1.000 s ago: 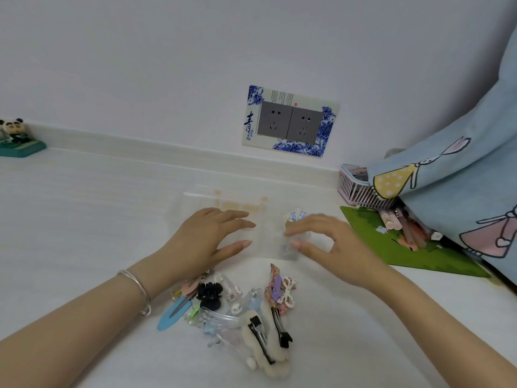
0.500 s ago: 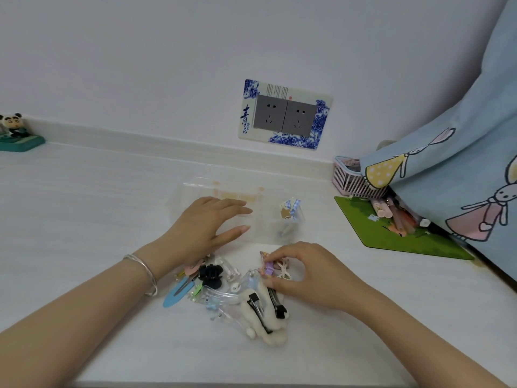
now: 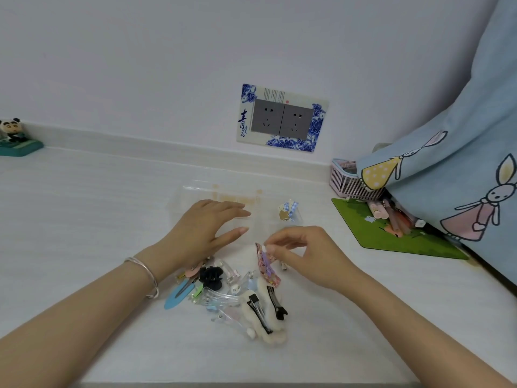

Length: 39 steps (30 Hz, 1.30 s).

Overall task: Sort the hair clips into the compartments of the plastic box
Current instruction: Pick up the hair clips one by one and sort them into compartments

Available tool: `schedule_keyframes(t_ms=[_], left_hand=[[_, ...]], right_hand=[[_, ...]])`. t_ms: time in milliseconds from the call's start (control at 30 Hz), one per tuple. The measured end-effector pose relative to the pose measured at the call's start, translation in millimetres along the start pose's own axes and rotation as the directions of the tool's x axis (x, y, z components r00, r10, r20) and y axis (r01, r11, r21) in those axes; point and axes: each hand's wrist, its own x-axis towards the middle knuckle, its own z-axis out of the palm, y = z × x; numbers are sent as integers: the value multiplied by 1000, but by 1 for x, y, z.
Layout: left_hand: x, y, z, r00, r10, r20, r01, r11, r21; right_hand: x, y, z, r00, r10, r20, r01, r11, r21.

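Left hand (image 3: 205,232) flat and open on the clear plastic box (image 3: 193,196). Right hand (image 3: 300,254) pinching a pink patterned hair clip (image 3: 265,266) above the clip pile (image 3: 237,295) on the tabletop (image 3: 84,205). Blue bow clip (image 3: 289,211) already in the box's right compartment.

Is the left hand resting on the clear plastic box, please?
Yes, the left hand lies flat, fingers spread, on top of the clear plastic box.
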Motion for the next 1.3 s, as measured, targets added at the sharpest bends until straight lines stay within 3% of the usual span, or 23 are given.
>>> schedule_keyframes(t_ms=[133, 333, 500, 600, 667, 800, 933, 1033, 1100, 1233, 1300], left_hand=[[1, -2, 1, 1000, -6, 2, 6, 1000, -5], [2, -2, 2, 1000, -4, -5, 4, 1000, -21], [0, -2, 2, 1000, -1, 1, 1, 1000, -10], [0, -2, 2, 1000, -3, -11, 3, 1000, -10], [0, -1, 2, 1000, -6, -19, 6, 1000, -12], [0, 0, 2, 1000, -2, -23, 2, 1000, -21], [1, 0, 2, 1000, -6, -26, 6, 1000, -27], [1, -1, 2, 1000, 0, -26, -1, 999, -34], [1, -1, 2, 1000, 2, -22, -2, 999, -33], [2, -2, 2, 1000, 2, -28, -3, 1000, -31], [2, -2, 2, 999, 4, -33, -5, 1000, -28]], right_hand=[[-6, 7, 2, 979, 80, 187, -46, 983, -180], [-8, 14, 12, 993, -11, 116, 42, 964, -262], [-3, 12, 7, 998, -18, -56, 25, 992, 123], [12, 1, -14, 977, 50, -206, 50, 890, 454], [27, 0, -34, 945, 130, -300, 40, 866, 499], [59, 14, -54, 921, 289, -260, -174, 904, 390], [82, 26, -51, 947, 275, -166, -253, 957, 142], [88, 33, -44, 976, 208, -69, -211, 977, -34], [87, 40, -42, 984, 150, -93, -164, 970, -178], [77, 42, -50, 993, -32, -115, 9, 981, -196], [71, 39, -51, 991, -110, -76, 85, 955, -283]])
